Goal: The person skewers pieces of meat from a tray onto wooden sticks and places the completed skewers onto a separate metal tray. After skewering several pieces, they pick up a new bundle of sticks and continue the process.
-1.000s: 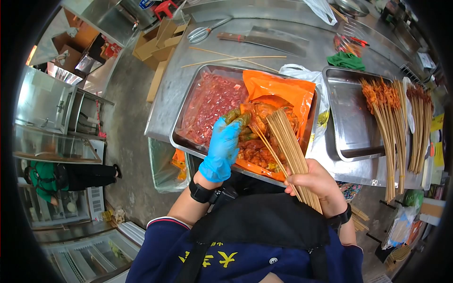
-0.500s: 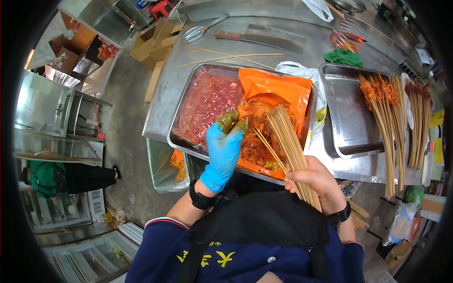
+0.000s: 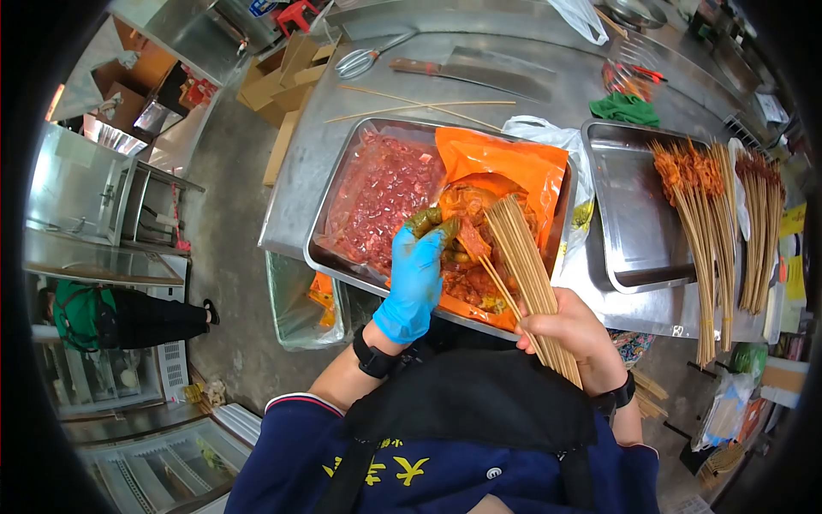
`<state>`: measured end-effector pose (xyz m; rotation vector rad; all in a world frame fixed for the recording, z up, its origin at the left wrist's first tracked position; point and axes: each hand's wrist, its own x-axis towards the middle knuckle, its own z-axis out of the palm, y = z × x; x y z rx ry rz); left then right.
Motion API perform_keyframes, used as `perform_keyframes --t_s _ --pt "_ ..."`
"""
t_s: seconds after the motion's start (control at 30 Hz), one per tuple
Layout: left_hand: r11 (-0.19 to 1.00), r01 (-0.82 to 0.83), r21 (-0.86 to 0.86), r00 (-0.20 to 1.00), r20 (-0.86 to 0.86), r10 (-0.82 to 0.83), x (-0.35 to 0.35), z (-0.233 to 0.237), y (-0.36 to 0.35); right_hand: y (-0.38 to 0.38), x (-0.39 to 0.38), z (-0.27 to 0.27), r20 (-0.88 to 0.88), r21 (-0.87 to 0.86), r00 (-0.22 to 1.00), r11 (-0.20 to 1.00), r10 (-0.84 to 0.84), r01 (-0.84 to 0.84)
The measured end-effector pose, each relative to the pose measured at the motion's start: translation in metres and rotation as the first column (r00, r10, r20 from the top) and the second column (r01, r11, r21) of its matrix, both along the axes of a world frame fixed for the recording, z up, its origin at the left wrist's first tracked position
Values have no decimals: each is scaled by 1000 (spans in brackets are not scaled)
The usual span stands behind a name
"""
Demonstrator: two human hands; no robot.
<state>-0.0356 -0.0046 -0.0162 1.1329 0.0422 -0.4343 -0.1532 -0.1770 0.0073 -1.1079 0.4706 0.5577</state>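
My left hand (image 3: pixel 417 278), in a blue glove with stained fingertips, pinches a piece of red marinated meat (image 3: pixel 473 238) at the tip of a bamboo skewer. My right hand (image 3: pixel 575 334) is bare and wrapped round a bundle of bamboo skewers (image 3: pixel 527 257), with that skewer held apart from the rest. Beneath both hands lies an open orange bag (image 3: pixel 535 154) of marinated meat. Beside it in the same metal tray (image 3: pixel 318 224) is a clear bag of raw red meat (image 3: pixel 381 193).
A second metal tray (image 3: pixel 612 206) stands right, with meat skewers (image 3: pixel 689 171) across its side and darker ones (image 3: pixel 760 197) beyond. A cleaver (image 3: pixel 497 79), whisk (image 3: pixel 358 62) and green cloth (image 3: pixel 623 108) lie farther back. A lined bin (image 3: pixel 287 313) is below left; a person (image 3: pixel 111 317) stands farther left.
My left hand has moved right, bringing a piece of meat from over the bag to the tip of the separate skewer. My right hand has barely moved.
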Motion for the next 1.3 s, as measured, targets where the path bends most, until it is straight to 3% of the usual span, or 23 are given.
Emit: perform_keyframes --t_s 0.13,0.2,0.33,0.4,0.43,0.5,0.7,0.77,0.9,0.97,1.0,1.1,1.17,1.3 --pt "989 56 -135 994 -84 -68 9 -4 7 1 -1 0 -5 -7 1000 1000 -1 1" --pt "979 132 -158 944 -281 -173 15 -11 9 0 0 3 -16 -3 1000 1000 13 -13" --pt "940 202 -276 922 -271 -277 12 -9 10 0 0 2 -3 7 1000 1000 24 -24" --pt "919 157 -361 805 -492 -332 18 -15 11 1 1 2 -4 27 1000 999 31 -31" --pt "920 154 -360 806 -492 -328 15 -15 11 1 2 2 -3 27 999 999 35 -35" --pt "893 300 -336 818 -391 -421 5 -12 5 0 2 2 4 28 1000 1000 7 -7" --pt "957 161 -242 929 -290 -230 4 -1 1 -1 0 -3 -10 23 999 999 -36 36" --pt "981 153 -116 967 -185 -173 1 10 2 0 1 1 -15 7 999 999 -45 45" --pt "988 110 -111 983 -135 -125 -3 8 3 -2 1 -2 -3 28 999 998 -49 49" --pt "961 75 -264 988 -108 -107 -2 -4 5 -3 0 -4 -2 23 998 998 -57 57" --pt "962 77 -264 988 -108 -108 -3 -1 5 -3 -1 -4 0 18 998 998 -64 63" --pt "970 104 -218 994 -20 -111 -5 8 0 -4 -1 -4 1 20 999 998 -52 52" --pt "994 82 -78 977 203 -65 -7 7 -7 -3 -1 -4 6 20 999 999 -41 41" --pt "997 75 18 960 268 -77 -7 -1 -9 -2 -3 1 0 7 999 999 -45 45"
